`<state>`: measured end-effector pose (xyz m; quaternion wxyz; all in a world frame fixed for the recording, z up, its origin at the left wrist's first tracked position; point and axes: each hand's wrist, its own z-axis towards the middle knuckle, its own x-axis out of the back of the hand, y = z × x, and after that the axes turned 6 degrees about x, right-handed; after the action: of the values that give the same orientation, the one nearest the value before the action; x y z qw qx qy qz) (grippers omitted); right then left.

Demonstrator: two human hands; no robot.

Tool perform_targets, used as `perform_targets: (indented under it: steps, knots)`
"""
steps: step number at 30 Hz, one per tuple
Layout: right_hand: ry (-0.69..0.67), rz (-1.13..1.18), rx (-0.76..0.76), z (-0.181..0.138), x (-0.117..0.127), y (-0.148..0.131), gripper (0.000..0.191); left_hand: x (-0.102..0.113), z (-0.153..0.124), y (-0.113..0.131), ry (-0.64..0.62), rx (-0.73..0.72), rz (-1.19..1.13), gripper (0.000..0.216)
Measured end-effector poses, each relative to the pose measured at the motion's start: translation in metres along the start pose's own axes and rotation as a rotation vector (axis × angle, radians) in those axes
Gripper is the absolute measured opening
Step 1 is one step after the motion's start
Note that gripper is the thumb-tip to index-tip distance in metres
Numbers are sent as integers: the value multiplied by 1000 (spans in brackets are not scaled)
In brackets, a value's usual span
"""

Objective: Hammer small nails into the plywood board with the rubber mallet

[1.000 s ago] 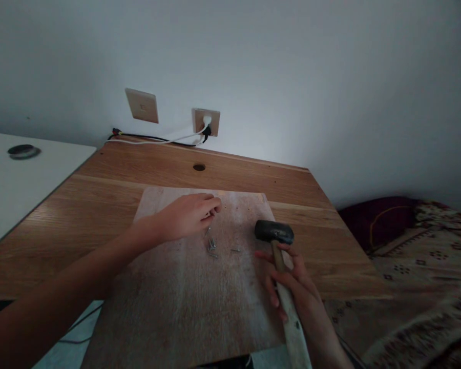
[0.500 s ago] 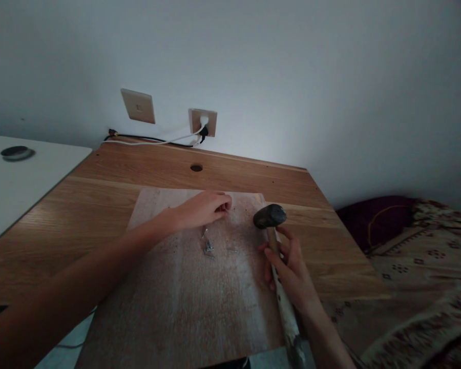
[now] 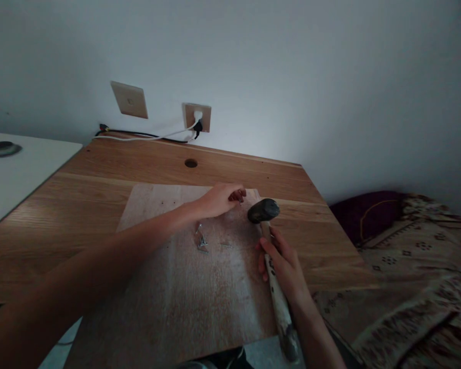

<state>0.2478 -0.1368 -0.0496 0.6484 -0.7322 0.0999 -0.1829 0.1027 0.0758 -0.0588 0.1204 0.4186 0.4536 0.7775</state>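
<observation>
My right hand [image 3: 282,256] is wrapped round the worn wooden handle of a hammer [image 3: 267,211]. The dark, blunt head points up, just right of my left hand [image 3: 225,199]. Closed in a pinch, that left hand rests over the far right part of a wooden board [image 3: 169,297]. Its fingertips seem to hold a nail, of which only a small bit shows. A small pile of silvery nails [image 3: 202,242] lies on the board below the left wrist. One more nail [image 3: 226,245] lies apart, to the right of the pile.
The board lies on a wooden desk [image 3: 77,205] with a round cable hole [image 3: 191,163]. Cables [image 3: 146,137] run along the wall to a socket [image 3: 203,115]. At left stands a white tabletop [image 3: 34,169]. Patterned fabric [image 3: 403,256] and a purple cushion [image 3: 369,212] lie at right.
My left hand has moved right across the board, closer to the hammer head. The hammer stays in my right hand. The whole view has shifted slightly.
</observation>
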Motion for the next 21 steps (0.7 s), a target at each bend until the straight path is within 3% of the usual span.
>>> perform_targets:
  steps: [13,21]
  knots:
    - [-37,40,5,1,1,1,49,-14,8,-10,27,-32,81,20]
    - [-139,110,-161,16,8,-20,51,-16,6,-11,47,-12,86,16]
